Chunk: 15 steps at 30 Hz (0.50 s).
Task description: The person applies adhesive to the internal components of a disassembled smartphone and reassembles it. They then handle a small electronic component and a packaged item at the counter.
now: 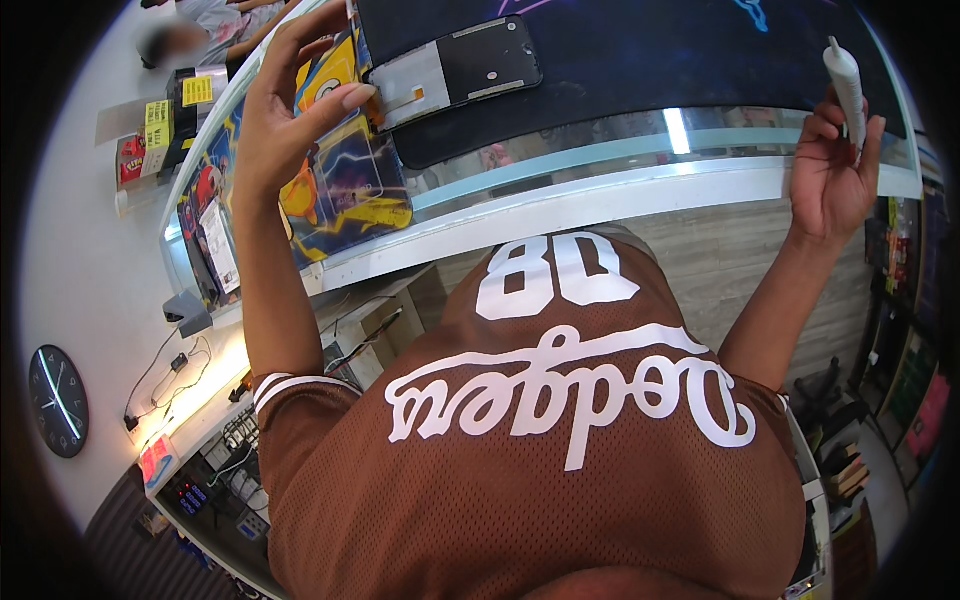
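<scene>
My right hand (838, 180) is closed around a white squeeze tube (845, 78), held upright with its narrow nozzle pointing up, over the right end of the counter. My left hand (280, 115) is open, thumb stretched out and apart from the fingers. Its thumb tip is beside the left end of a phone's screen assembly (485, 72); whether they touch I cannot tell. The assembly is black, with a silver-grey panel on its left part, and lies on a dark mat (640, 65). Below my left hand is a yellow and blue cartoon-printed sheet (365, 190).
The glass-topped counter has a white front edge (600, 205). A small grey device (188, 312) is near its left corner, with cables below. Boxes (155, 140) and a person (200, 35) are beyond at the far left. A round clock (57, 400) hangs on the wall.
</scene>
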Available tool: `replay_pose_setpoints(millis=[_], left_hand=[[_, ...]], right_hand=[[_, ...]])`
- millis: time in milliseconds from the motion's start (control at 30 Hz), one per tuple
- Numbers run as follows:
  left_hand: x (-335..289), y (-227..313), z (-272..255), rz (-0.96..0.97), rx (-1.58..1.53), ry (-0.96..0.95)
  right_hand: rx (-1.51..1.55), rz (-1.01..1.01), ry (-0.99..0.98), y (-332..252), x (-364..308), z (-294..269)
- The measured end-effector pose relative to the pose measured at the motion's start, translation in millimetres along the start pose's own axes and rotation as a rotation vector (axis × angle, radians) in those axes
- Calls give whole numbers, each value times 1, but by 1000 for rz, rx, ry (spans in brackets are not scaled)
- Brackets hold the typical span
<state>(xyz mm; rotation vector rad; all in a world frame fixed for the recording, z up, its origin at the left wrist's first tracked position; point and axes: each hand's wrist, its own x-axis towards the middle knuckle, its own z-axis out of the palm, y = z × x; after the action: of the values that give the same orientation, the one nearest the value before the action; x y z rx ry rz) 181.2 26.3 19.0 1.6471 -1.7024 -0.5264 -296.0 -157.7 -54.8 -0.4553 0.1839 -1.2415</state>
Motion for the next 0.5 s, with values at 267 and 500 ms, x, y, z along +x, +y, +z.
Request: replay_pose_setpoints(millis=[267,500], left_hand=[[13,38,10,-32,-37,-49],[20,56,18,-41,61,-141]], right_hand=[[-1,3,2,0,0,1],[12,12,-8,-1,1,2]])
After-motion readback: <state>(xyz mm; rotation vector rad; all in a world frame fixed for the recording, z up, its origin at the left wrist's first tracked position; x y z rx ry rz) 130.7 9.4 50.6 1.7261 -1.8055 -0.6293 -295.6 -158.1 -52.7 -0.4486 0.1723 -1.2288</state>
